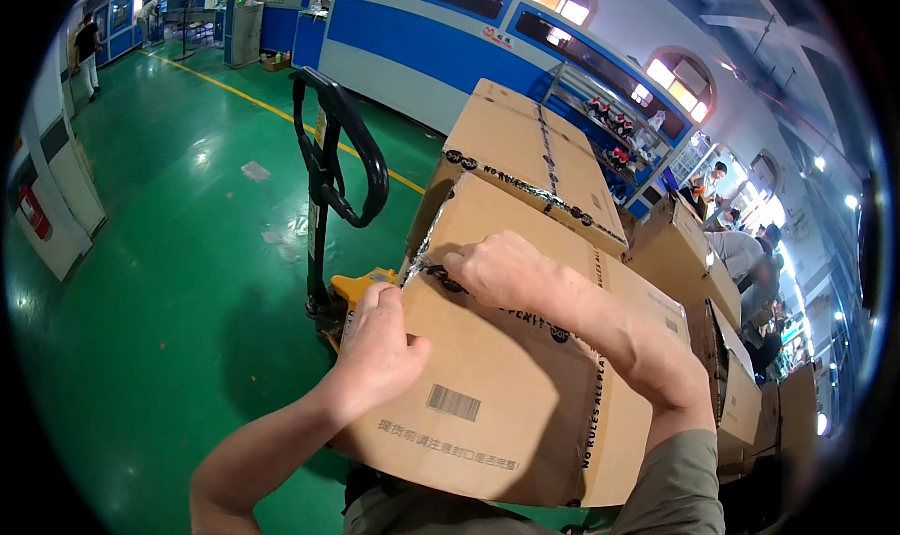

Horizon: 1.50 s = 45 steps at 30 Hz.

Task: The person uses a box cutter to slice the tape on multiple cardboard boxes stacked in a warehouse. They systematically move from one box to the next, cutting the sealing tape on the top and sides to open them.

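A large brown cardboard box (pixel 525 394) lies right in front of me, with a barcode and dark print on its top. Clear packing tape (pixel 419 261) with black lettering runs across it and looks crinkled and shiny along the left edge. My left hand (pixel 380 343) is closed over that edge, its fingertips bent at the rim. Just right of it, my right hand (pixel 497 271) is curled into a fist, pinching the tape near the edge; its fingertips are partly hidden.
Behind the box stands another taped carton (pixel 525 132). A pallet jack's black handle (pixel 342 150) rises at the left, above its yellow base (pixel 361 284). More cartons (pixel 680 254) stand at the right. A blue and white machine (pixel 422 57) lines the back; people work at far right.
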Motion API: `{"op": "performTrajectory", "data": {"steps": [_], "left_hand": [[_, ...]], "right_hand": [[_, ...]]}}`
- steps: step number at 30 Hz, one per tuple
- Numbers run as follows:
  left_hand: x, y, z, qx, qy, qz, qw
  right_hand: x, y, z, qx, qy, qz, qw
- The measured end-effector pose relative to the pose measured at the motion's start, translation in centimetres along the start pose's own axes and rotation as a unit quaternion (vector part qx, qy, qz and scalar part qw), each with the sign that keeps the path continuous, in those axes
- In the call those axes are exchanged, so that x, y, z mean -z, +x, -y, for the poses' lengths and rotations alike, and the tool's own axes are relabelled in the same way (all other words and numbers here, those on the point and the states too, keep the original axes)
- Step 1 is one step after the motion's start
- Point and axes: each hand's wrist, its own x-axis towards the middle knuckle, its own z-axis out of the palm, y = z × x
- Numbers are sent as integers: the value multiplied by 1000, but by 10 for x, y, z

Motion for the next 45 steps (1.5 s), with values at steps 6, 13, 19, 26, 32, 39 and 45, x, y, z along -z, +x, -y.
{"op": "performTrajectory", "data": {"steps": [6,13,19,26,32,39,45], "left_hand": [[-3,-4,-2,-49,50,-18,997],[-11,-4,5,-136,56,-39,988],[-5,-3,-8,-78,115,-29,990],[-19,35,-30,104,212,-49,970],[-43,55,-36,112,341,-104,927],[-45,51,-36,68,346,-153,923],[-34,55,-33,78,301,-90,946]], "right_hand": [[-2,-37,-9,13,-14,40,999],[-2,-115,-30,39,-8,52,998],[-6,-217,-43,6,-8,73,997],[-19,-287,-50,-27,10,55,998],[-20,-286,-55,-31,9,26,999],[-9,-237,-61,-94,101,4,990],[-24,-134,-55,-53,131,-38,989]]}}
